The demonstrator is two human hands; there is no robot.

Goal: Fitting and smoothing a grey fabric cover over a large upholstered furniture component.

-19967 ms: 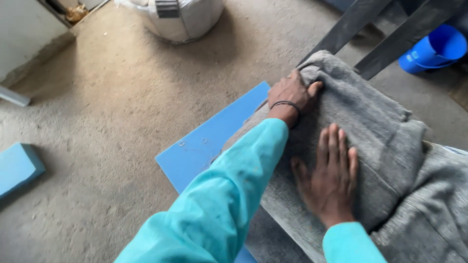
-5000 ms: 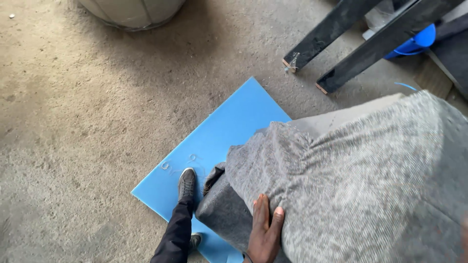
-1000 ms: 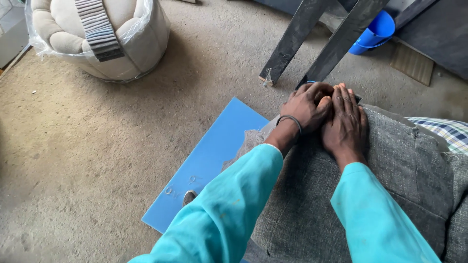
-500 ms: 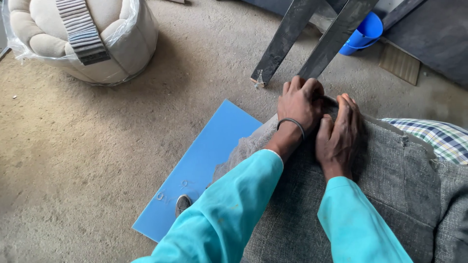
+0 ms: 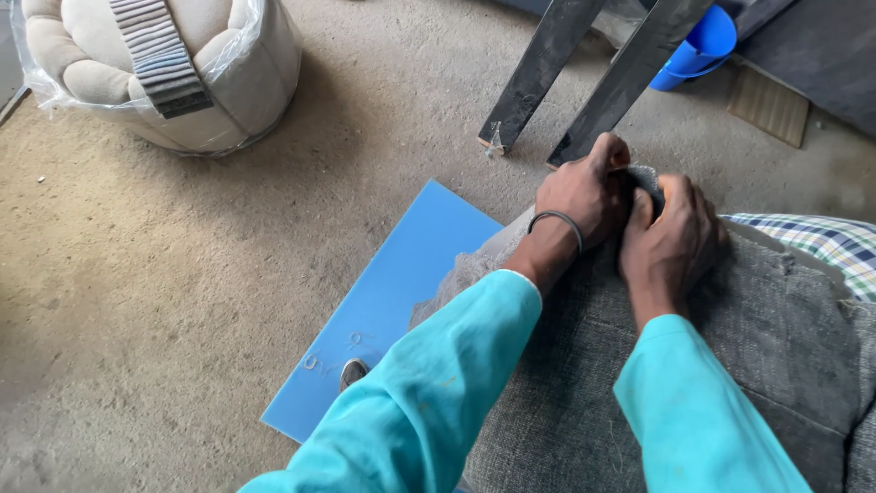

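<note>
Left hand (image 5: 584, 194), right hand (image 5: 673, 239), both clenching grey fabric (image 5: 639, 365) corner (fabric beneath)

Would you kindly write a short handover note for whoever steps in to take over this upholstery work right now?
Left hand: closed on the far corner of the grey fabric cover, a thin band on the wrist.
Right hand: pressed against the left, fingers gripping the same fabric corner.
Things: the cover lies over a bulky cushion form; its edge overhangs the blue board on the concrete floor. A checked cloth shows at the right.
Done: fabric appears drawn over most of the form.
Left: the gathered corner under both hands looks unfinished; how it gets fixed cannot be seen.
</note>
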